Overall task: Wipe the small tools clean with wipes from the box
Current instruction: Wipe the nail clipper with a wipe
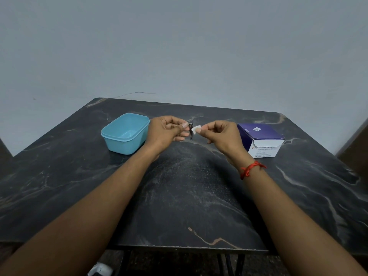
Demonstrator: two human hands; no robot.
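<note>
Above the surface (189,186), the left hand (169,130) pinches the small metal tool (191,133) by its upper end, the right hand (221,134) pinches a wipe (197,129) against it, and a firm rub could twist the tool from that light grip.

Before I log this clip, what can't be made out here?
Head view only:
Small tool: tiny, half covered by the left hand; type unclear.
Wipe in the right hand: too small to tell if it touches the tool.
Box label: print blurred.
White object below the table: cut off by the bottom edge.
</note>
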